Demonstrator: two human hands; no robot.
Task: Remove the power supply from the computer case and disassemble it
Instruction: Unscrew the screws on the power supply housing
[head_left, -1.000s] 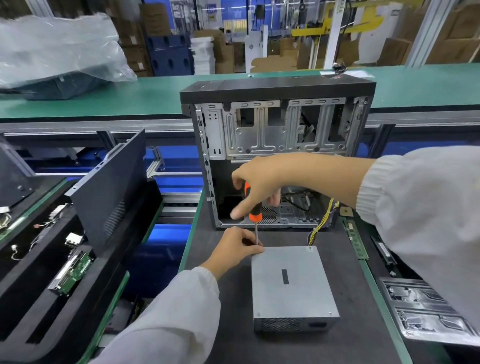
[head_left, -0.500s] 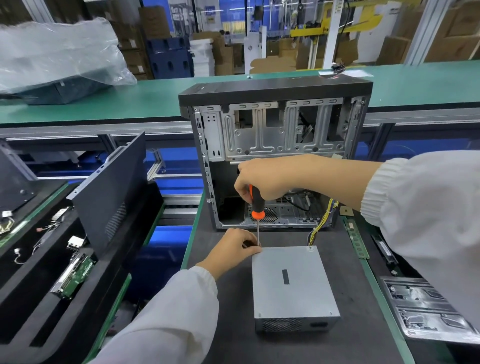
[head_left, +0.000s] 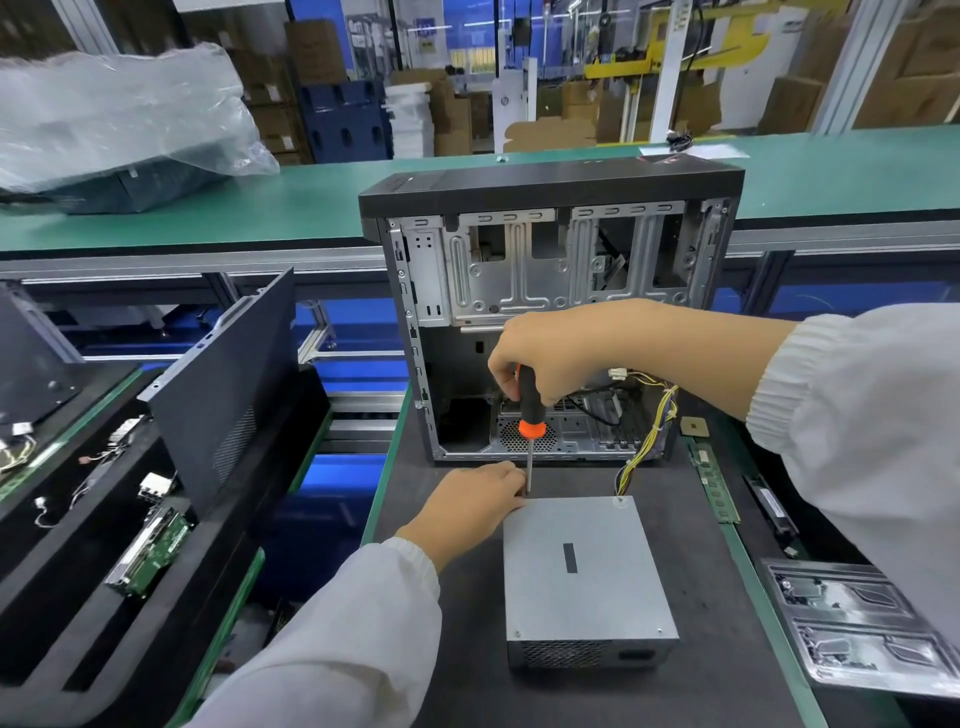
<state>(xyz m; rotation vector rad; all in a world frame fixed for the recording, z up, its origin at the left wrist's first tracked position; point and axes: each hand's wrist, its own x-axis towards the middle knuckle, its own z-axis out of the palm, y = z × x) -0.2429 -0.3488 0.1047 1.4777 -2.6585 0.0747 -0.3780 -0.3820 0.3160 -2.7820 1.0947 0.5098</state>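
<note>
The grey metal power supply (head_left: 584, 569) lies flat on the dark mat in front of the open computer case (head_left: 550, 312). Its yellow and black cable bundle (head_left: 647, 441) runs back into the case. My right hand (head_left: 550, 358) grips the black and orange screwdriver (head_left: 531, 410) upright, its tip down at the power supply's far left corner. My left hand (head_left: 475, 501) rests on the mat at that same corner, fingers curled against the screwdriver shaft and the box's edge.
A black side panel (head_left: 228, 374) leans in foam trays (head_left: 78, 545) of parts at the left. Memory sticks (head_left: 714, 483) and a chip (head_left: 695, 427) lie right of the case, with silver metal plates (head_left: 857, 623) nearer me. A green conveyor (head_left: 260, 208) runs behind.
My right hand has regripped higher on the screwdriver handle, fingers now wrapped round its top. The left hand and power supply stay in place.
</note>
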